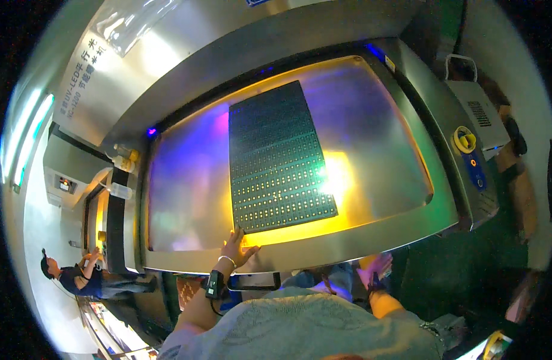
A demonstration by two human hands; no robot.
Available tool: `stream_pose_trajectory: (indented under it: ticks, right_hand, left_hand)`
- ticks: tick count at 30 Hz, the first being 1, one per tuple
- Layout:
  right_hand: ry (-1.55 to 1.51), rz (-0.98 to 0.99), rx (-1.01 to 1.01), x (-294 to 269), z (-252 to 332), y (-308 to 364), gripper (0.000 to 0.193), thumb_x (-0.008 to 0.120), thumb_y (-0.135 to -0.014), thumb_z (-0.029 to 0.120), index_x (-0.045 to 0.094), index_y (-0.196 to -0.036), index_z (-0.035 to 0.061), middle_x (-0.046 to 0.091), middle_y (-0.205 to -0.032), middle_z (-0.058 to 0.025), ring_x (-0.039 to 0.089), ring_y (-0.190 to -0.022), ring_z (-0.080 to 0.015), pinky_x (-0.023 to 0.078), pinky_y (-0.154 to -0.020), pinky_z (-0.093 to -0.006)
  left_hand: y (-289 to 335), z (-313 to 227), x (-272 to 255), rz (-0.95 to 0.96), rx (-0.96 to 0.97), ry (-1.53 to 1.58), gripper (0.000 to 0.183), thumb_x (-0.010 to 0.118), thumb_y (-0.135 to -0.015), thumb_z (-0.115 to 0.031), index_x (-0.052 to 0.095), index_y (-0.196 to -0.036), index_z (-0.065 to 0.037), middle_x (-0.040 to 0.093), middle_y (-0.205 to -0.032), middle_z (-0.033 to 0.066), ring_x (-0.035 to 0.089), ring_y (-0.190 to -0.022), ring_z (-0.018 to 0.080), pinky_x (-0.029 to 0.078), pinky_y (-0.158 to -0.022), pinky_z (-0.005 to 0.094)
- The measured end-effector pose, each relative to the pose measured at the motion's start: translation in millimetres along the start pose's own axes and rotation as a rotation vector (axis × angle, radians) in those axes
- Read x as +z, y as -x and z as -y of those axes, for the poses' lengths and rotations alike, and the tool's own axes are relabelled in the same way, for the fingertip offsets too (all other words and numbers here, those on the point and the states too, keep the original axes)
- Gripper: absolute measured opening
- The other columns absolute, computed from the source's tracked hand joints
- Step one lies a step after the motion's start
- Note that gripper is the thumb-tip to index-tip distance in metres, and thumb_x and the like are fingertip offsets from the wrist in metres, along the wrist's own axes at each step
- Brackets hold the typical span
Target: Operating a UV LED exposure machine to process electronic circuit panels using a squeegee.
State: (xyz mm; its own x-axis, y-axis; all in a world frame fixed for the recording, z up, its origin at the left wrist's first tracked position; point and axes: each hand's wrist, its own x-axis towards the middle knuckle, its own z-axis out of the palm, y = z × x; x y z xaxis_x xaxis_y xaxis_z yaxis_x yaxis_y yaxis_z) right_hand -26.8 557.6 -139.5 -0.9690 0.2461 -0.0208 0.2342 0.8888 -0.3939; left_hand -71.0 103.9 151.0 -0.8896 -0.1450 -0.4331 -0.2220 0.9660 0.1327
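A dark green circuit board panel (276, 159) with rows of small bright dots lies flat on the shiny metal bed (186, 198) of a large machine. My left hand (235, 249) rests at the bed's front edge, its fingers spread and the fingertips at the panel's near left corner. It wears a pale bracelet and a black wrist device (213, 284). Lower and to the right, my right hand (375, 270) hangs in front of the machine, away from the panel. Its fingers look loosely apart in coloured light, and I see nothing held in it.
A control strip with a yellow-ringed button (465, 140) is on the machine's right side. Several bottles (121, 191) stand at the left. Further left, another person (78, 277) works at a second machine. A grey box (477, 111) sits at the right.
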Motion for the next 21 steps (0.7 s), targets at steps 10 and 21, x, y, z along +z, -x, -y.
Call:
stream_pose_trajectory:
  ticks: [10, 21]
  right_hand:
    - [0.050, 0.112, 0.050, -8.4, -7.1, -36.7, 0.057, 0.068, -0.071, 0.029, 0.046, -0.118, 0.0048, 0.056, -0.106, -0.0208, 0.053, -0.096, -0.0403, 0.043, -0.081, -0.0476]
    - [-0.939, 0.204, 0.618, -176.1, 54.2, 139.6, 0.034, 0.064, -0.070, 0.012, 0.061, -0.101, -0.0019, 0.064, -0.087, -0.0076, 0.058, -0.076, -0.0198, 0.045, -0.070, -0.0311]
  left_hand:
    - [9.2, -10.1, -17.6, 0.026, 0.049, -0.069, 0.097, 0.044, -0.076, -0.071, 0.024, -0.140, -0.001, 0.014, -0.149, 0.0123, 0.021, -0.135, 0.0317, 0.022, -0.106, 0.0533]
    - [18.1, 21.8, -4.8, -0.049, 0.187, -0.023, 0.077, 0.041, -0.085, -0.058, 0.031, -0.138, -0.004, 0.025, -0.147, 0.0082, 0.023, -0.135, 0.0254, 0.020, -0.108, 0.0492]
